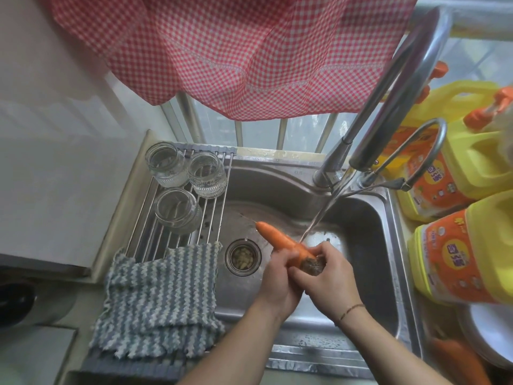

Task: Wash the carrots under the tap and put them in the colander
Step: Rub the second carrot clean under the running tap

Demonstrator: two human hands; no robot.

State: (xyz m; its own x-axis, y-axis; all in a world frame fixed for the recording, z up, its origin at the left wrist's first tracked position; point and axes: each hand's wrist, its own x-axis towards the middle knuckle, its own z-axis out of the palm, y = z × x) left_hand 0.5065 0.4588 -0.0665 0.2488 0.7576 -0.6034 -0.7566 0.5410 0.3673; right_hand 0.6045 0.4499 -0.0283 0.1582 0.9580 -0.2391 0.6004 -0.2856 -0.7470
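My forearms come up from the bottom edge, the right one with a thin wristband, and they meet over the sink. My left hand is curled round the thick half of the carrot, and my right hand wraps its fingers round the dark, dirty stem end, so both are closed on it and neither has room for anything else. The carrot points up and left, its thin tip free above the basin, and the stream from the tap lands on it just beside my right fingers. Below it sits the drain with scraps caught in the strainer. To the left a rack spans the sink, carrying three glass jars and a striped cloth that hangs onto the surface. To the right stand yellow bottles, and at the bottom right corner there is something orange beside a white rim, perhaps more carrots, though it is too blurred to say. I judge the task to be at an early or middle stage: this carrot is under the water with its top not yet clean, and I can pick out no colander for certain, so I cannot tell how many have gone in.
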